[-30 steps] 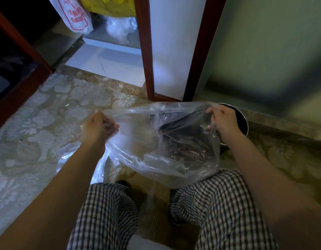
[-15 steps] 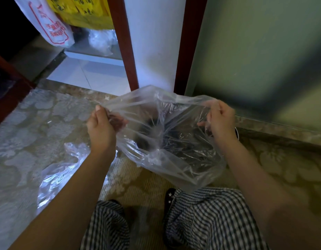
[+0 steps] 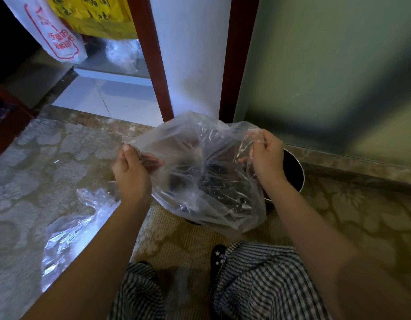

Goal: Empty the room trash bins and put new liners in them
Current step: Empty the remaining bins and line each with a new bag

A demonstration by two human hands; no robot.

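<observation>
As left hand [image 3: 130, 174] and right hand [image 3: 267, 158] pinch its rim, clear liner [image 3: 200, 139], bin [image 3: 294, 172] half-hidden behind.

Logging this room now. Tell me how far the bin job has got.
Done, apparently: the bin shows a bare dark inside with no liner over its visible rim, and a crumpled clear bag lies on the carpet, possibly the old one. In hand: the left hand and right hand pinch the mouth of a clear liner, spread open over the bin. Left: seat it inside and fold it over the rim.
</observation>
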